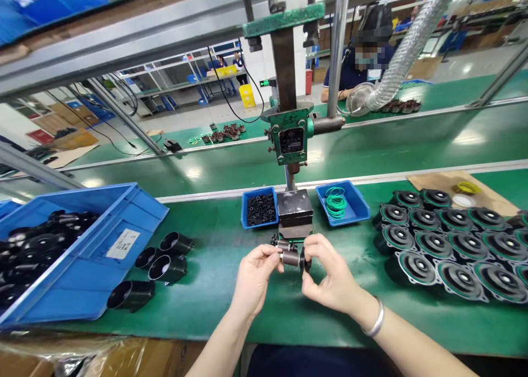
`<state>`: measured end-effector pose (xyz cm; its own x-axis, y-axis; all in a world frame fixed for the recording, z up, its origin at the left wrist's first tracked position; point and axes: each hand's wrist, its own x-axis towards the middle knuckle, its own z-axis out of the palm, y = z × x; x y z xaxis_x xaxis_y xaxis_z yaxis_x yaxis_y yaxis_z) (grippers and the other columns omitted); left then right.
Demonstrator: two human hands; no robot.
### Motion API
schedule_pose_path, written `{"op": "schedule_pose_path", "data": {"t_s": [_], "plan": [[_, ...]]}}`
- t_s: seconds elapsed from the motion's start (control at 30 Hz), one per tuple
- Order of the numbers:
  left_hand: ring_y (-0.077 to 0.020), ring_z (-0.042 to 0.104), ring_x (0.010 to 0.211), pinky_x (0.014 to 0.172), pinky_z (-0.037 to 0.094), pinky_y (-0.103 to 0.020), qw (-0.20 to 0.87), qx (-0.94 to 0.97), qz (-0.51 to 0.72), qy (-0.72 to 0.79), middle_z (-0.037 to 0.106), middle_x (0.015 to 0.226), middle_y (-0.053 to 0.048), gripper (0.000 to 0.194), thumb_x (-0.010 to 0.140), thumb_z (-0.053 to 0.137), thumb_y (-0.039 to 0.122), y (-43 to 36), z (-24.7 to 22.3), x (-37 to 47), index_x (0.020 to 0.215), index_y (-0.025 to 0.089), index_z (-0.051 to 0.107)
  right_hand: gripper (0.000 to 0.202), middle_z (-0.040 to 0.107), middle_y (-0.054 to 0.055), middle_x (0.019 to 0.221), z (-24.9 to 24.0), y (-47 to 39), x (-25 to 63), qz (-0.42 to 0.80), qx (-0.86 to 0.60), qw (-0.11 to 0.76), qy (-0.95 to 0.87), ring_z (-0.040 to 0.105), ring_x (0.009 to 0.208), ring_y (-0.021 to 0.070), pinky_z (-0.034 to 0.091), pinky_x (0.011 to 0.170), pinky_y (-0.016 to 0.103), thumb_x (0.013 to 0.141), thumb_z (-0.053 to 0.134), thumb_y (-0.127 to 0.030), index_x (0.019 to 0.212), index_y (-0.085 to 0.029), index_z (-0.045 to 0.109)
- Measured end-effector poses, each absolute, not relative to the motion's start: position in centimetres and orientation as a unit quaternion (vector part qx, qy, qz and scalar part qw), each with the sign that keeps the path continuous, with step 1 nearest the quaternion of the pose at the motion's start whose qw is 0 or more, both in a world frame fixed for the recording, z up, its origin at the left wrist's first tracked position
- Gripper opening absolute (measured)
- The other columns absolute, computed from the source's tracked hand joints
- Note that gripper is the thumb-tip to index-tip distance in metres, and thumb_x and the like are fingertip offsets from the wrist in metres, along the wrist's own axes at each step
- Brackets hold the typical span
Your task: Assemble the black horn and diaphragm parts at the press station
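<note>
1. the left hand (252, 278) pinches one end of a small metal cylinder (290, 257), its fingers (275, 254) closed narrowly on that end.
2. the right hand (328, 275) meets the cylinder from the other side, its fingers (310, 251) curled tight around a small dark ring-shaped part (306, 262) held against the cylinder's end; a silver bracelet (376, 320) sits on that wrist.
3. the cylinder is held just above the green bench (231, 289), directly in front of the base of the green press (291, 137).
4. a second small cylinder (284, 245) lies just behind the held one, closer to the press base; whether the two touch i cannot tell.
5. left of the press base stands a small blue tray (244, 207) of tiny black parts; right of it, a small blue tray (358, 206) with green rubber rings (336, 202).
6. well to the right of the press, many round black discs with green rims (454, 245) lie in rows on the bench.
7. to the left of the press, four black cup-shaped housings (165, 264) lie on their sides, and beyond them a large blue bin (94, 267) holds more black parts.
8. behind the press, across a green conveyor, a person in dark blue (363, 63) sits beside a ribbed hose (408, 41).
</note>
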<state>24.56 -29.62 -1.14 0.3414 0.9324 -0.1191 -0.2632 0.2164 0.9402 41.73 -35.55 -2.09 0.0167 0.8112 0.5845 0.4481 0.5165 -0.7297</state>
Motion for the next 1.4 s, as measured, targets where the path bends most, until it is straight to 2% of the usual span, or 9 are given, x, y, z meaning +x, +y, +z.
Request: {"op": "schedule_pose_path", "data": {"t_s": [0.2, 0.47, 0.67, 0.87, 1.07, 1.17, 1.27, 1.33, 1.4], "plan": [[-0.0056, 0.056, 0.06, 0.057, 0.047, -0.018, 0.68, 0.433, 0.468, 0.363, 0.068, 0.09, -0.003, 0.025, 0.074, 0.081, 0.036, -30.6, -1.6, 25.1, 0.074, 0.015, 0.07, 0.034, 0.049, 0.004, 0.094, -2.3, -35.6, 41.2, 0.152, -0.454, 0.556, -0.68, 0.054, 0.086, 0.0173, 0.049, 0.075, 0.028, 0.065, 0.055, -0.003, 0.092, -0.024, 0.05], [-0.0136, 0.069, 0.072, 0.073, 0.054, -0.028, 0.709, 0.44, 0.452, 0.314, 0.071, 0.096, -0.005, 0.042, 0.086, 0.069, 0.027, -30.9, -1.4, 25.1, 0.126, 0.022, 0.058, 0.027, 0.042, 0.0, 0.089, -3.4, -34.9, 40.7, 0.358, -0.446, 0.616, -0.541, 0.047, 0.077, 0.0122, 0.044, 0.068, 0.021, 0.068, 0.051, -0.006, 0.087, -0.023, 0.042], [-0.0164, 0.068, 0.082, 0.076, 0.054, -0.03, 0.668, 0.538, 0.426, 0.287, 0.065, 0.111, -0.009, 0.042, 0.087, 0.065, 0.027, -30.9, -1.7, 24.8, 0.127, 0.023, 0.05, 0.032, 0.044, 0.003, 0.093, -4.1, -35.2, 40.9, 0.27, -0.453, 0.604, -0.598, 0.049, 0.089, 0.0169, 0.046, 0.076, 0.027, 0.067, 0.054, -0.003, 0.09, -0.023, 0.042], [-0.0191, 0.063, 0.103, 0.087, 0.052, -0.03, 0.537, 0.602, 0.463, 0.369, 0.055, 0.117, -0.006, 0.025, 0.084, 0.072, 0.027, -31.4, -2.3, 26.0, 0.103, 0.023, 0.056, 0.036, 0.044, 0.002, 0.093, -4.1, -35.3, 40.9, 0.183, -0.462, 0.587, -0.639, 0.049, 0.088, 0.0163, 0.045, 0.076, 0.027, 0.067, 0.054, -0.001, 0.092, -0.023, 0.042], [-0.0132, 0.066, 0.077, 0.066, 0.051, -0.025, 0.586, 0.564, 0.448, 0.371, 0.061, 0.114, -0.007, 0.027, 0.091, 0.062, 0.034, -31.8, -2.2, 26.1, 0.114, 0.024, 0.053, 0.034, 0.045, 0.004, 0.096, -4.7, -35.6, 41.3, 0.187, -0.465, 0.601, -0.622, 0.05, 0.088, 0.0168, 0.047, 0.075, 0.028, 0.068, 0.055, -0.003, 0.093, -0.023, 0.043], [-0.017, 0.068, 0.082, 0.075, 0.052, -0.031, 0.491, 0.622, 0.462, 0.399, 0.062, 0.113, -0.009, 0.016, 0.093, 0.058, 0.035, -31.0, -2.6, 23.6, 0.099, 0.02, 0.06, 0.032, 0.045, 0.004, 0.098, -4.9, -35.8, 41.8, 0.218, -0.465, 0.617, -0.597, 0.051, 0.089, 0.0162, 0.047, 0.074, 0.025, 0.071, 0.055, -0.005, 0.094, -0.024, 0.043], [-0.0242, 0.065, 0.101, 0.093, 0.048, -0.041, 0.269, 0.677, 0.478, 0.49, 0.063, 0.105, -0.01, 0.027, 0.095, 0.052, 0.036, -27.8, -2.4, 18.5, 0.074, 0.019, 0.056, 0.029, 0.045, 0.005, 0.102, -5.3, -35.8, 42.4, 0.244, -0.472, 0.624, -0.573, 0.051, 0.091, 0.0146, 0.047, 0.074, 0.021, 0.075, 0.057, -0.007, 0.094, -0.024, 0.044], [-0.0306, 0.056, 0.118, 0.104, 0.041, -0.049, 0.073, 0.674, 0.453, 0.579, 0.06, 0.116, -0.013, 0.019, 0.089, 0.061, 0.038, -24.8, -1.6, 14.3, 0.086, 0.019, 0.057, 0.026, 0.046, 0.005, 0.104, -5.5, -35.6, 42.7, 0.269, -0.472, 0.624, -0.561, 0.052, 0.089, 0.0133, 0.046, 0.072, 0.019, 0.077, 0.059, -0.01, 0.094, -0.024, 0.045], [-0.0401, 0.04, 0.136, 0.111, 0.027, -0.06, -0.064, 0.643, 0.341, 0.683, 0.051, 0.135, -0.022, 0.043, 0.079, 0.072, 0.036, -21.9, -0.6, 10.3, 0.113, 0.015, 0.055, 0.025, 0.047, 0.005, 0.103, -5.6, -35.4, 42.8, 0.295, -0.466, 0.623, -0.554, 0.052, 0.086, 0.0125, 0.046, 0.07, 0.017, 0.077, 0.061, -0.012, 0.093, -0.024, 0.046]]}}
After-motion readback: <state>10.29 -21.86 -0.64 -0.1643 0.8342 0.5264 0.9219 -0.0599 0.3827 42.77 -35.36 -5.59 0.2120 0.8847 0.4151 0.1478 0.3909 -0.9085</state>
